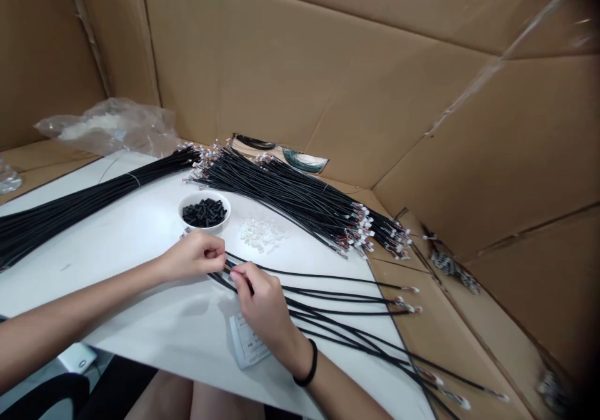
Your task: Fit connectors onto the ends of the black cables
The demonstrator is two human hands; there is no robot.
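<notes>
Over the white table, my left hand (199, 254) has its fingers pinched on the thin coloured wires at the end of a black cable. Just to its right, my right hand (260, 295) is closed round the same cable near its wire end. Several loose black cables (337, 293) with white connectors run from under my hands toward the right edge. Behind my left hand stands a white bowl (227, 215) full of short black tube pieces (205, 212). A scatter of small white connector housings (262, 235) lies beside the bowl.
Bundles of black cables lie at the left (94, 194) and at the back (281, 189). A clear plastic bag (140, 126) rests in the back left corner. Near my right wrist is a small printed packet (246, 342). Cardboard walls (304, 64) enclose the table.
</notes>
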